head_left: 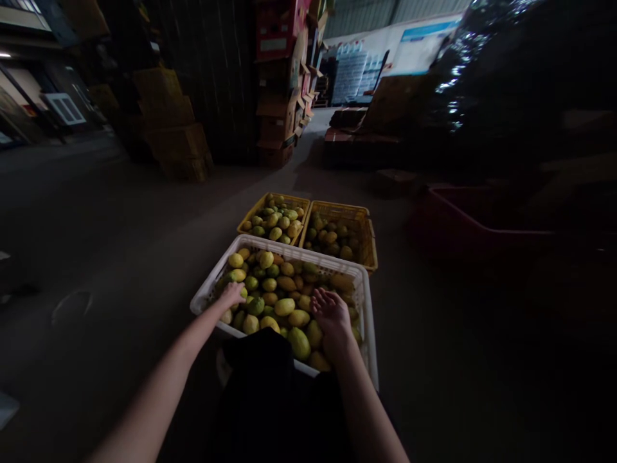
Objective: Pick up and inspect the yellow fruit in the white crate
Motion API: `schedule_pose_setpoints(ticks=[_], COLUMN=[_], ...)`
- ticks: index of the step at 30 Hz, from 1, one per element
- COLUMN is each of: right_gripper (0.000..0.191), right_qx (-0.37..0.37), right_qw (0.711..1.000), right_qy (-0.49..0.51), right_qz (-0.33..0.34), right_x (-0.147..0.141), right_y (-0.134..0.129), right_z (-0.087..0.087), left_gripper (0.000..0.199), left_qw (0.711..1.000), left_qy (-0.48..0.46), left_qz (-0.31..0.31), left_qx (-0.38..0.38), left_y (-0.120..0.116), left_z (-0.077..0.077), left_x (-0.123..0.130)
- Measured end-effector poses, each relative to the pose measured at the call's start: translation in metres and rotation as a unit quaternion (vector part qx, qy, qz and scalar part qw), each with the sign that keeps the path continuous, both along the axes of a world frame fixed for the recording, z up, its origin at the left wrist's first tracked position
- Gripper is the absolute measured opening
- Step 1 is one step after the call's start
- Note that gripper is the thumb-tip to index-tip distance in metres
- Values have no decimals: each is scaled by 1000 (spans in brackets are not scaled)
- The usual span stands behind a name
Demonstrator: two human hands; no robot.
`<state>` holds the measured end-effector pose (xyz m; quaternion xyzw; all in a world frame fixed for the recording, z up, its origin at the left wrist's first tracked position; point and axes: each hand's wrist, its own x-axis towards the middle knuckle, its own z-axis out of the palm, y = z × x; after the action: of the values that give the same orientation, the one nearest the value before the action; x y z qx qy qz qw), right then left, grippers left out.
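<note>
A white plastic crate [289,249] right in front of me holds many oval yellow and green papaya-like fruits [285,307]. On its left side my left hand [232,294] reaches in, fingers curled over a yellow-green papaya-like fruit [243,293] that is partly hidden by them. My right hand [332,314] is over the fruit at the right side, palm turned up, fingers loosely bent and apart, with nothing in it. A large green-yellow fruit [299,344] lies at the near edge, left of my right wrist.
Behind the white crate stand two yellow crates, the left one [248,217] fuller than the right one [373,241]. A dark red tub [482,226] is on the right. Stacked cartons [176,128] and a column of open boxes [277,122] rise farther back. The dim floor [144,218] surrounds them.
</note>
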<state>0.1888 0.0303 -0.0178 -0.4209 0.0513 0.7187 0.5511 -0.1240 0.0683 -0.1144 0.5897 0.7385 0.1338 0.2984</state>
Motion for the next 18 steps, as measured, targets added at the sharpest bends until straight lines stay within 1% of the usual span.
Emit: schedule_pose_setpoints(ticks=[2, 5, 7, 9, 11, 12, 14, 16, 18], right_gripper=[14, 13, 12, 9, 9, 14, 31, 47, 57], right_qx=[9, 25, 41, 66, 91, 107, 151, 217, 275], right_qw=[1000, 999, 998, 996, 993, 990, 980, 961, 938], right_qy=[-10, -29, -42, -52, -59, -66, -86, -127, -173], right_qz=[1, 13, 28, 43, 54, 64, 95, 118, 122], right_x=[-1, -5, -8, -14, -21, -25, -32, -34, -31], right_y=[0, -1, -2, -5, -9, -10, -13, -15, -18], right_z=[-1, -2, -3, -4, -6, -7, -10, -14, -18], left_gripper=[30, 27, 27, 27, 27, 28, 31, 36, 42], left_qw=[994, 963, 942, 922, 903, 893, 879, 867, 857], left_qy=[-92, -231, -293, -345, -395, -421, -460, -487, -505], left_qz=[53, 123, 146, 155, 150, 141, 103, 59, 16], left_qx=[-22, -65, -78, -79, -73, -71, -72, -87, -103], left_y=[0, -6, -11, -16, -17, -17, -14, -8, 1], left_z=[8, 19, 29, 43, 61, 72, 95, 114, 126], left_x=[-6, -13, -14, -9, 3, 11, 30, 49, 62])
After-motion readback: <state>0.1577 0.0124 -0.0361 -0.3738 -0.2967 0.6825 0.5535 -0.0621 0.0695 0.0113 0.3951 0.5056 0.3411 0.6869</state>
